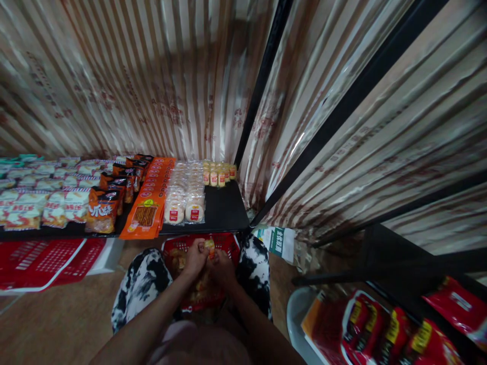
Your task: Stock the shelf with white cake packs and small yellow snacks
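Note:
Between my knees stands a red plastic basket (235,248) with several small yellow snack packets (201,294) in it. Above the basket, my left hand (197,256) and my right hand (222,266) meet at one small yellow snack packet (209,247) with a red label. The fingers of both hands are closed on it. On the black shelf (228,205) just ahead, similar yellow packets (217,175) stand in rows at the right end. Left of them are clear-wrapped round white crackers (195,210) in rows and a long orange snack bag (146,197).
Farther left on the shelf are orange-and-black bags (102,210) and several white snack bags (57,208). Another red basket (49,258) lies at the left. Black metal posts (262,81) and shiny striped sheeting (152,76) rise behind. Red packages (391,329) are at lower right.

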Available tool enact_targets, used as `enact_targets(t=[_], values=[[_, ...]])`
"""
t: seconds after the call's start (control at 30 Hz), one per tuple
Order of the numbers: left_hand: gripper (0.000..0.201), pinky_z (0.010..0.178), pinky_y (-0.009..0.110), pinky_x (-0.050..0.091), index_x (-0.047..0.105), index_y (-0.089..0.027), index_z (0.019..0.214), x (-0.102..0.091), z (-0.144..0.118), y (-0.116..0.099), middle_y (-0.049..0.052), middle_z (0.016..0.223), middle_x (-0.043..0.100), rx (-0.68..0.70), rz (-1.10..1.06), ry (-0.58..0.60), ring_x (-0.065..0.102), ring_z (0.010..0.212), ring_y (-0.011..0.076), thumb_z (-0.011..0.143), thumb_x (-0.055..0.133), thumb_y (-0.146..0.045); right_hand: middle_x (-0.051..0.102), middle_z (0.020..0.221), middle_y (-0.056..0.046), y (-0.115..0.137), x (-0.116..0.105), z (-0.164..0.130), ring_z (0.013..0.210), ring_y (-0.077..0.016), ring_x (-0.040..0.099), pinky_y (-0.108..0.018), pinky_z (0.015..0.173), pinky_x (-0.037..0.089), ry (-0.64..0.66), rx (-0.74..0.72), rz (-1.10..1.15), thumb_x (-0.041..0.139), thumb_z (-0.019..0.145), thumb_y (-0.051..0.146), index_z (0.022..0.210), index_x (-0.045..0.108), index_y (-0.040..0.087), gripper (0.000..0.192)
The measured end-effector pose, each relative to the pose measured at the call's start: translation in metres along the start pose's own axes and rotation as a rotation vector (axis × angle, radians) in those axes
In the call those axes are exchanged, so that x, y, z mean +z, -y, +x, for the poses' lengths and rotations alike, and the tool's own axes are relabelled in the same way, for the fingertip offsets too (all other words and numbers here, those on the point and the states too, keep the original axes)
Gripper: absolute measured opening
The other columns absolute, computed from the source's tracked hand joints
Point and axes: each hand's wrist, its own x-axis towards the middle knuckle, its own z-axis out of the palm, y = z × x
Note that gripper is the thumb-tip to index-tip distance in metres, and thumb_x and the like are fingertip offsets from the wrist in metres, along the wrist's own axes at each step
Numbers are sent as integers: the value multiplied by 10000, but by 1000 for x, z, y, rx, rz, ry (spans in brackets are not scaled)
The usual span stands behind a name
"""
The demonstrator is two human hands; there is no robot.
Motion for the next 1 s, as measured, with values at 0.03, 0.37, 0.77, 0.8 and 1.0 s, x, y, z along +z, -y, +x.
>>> enact_targets(t=[0.03,0.37,0.77,0.8,1.0], values=[[186,748,223,474,541,-154,919,1,0,-3,22,817,638,-1,-42,0,604,744,113,736,538,-121,624,796,-59,0,-2,1,736,-155,569,-231,673,423,-36,-9,7,535,790,305,835,605,164,163],[187,817,244,481,614,-162,891,5,-3,-28,39,897,648,113,22,-36,612,819,125,736,528,-102,612,858,-73,1,-19,17,661,-141,569,-243,651,472,-198,-34,130,526,799,350,1035,598,143,322],[234,875,260,461,618,-162,972,13,1,-62,70,1020,638,189,31,9,606,931,152,777,489,-143,624,904,-92,3,-45,47,845,-209,581,-285,778,445,-251,-27,-66,487,833,393,1079,589,145,363],[242,890,266,453,620,-162,978,14,3,-63,70,1022,639,185,48,0,602,943,156,776,487,-145,624,908,-91,5,-47,49,851,-211,582,-285,774,444,-243,-18,-72,482,837,400,1073,592,153,359],[268,917,279,435,628,-166,987,22,14,-74,70,1030,628,182,129,-28,586,972,166,762,488,-127,612,934,-103,6,-52,65,851,-201,597,-274,764,459,-249,11,9,480,839,357,1103,587,145,355]])
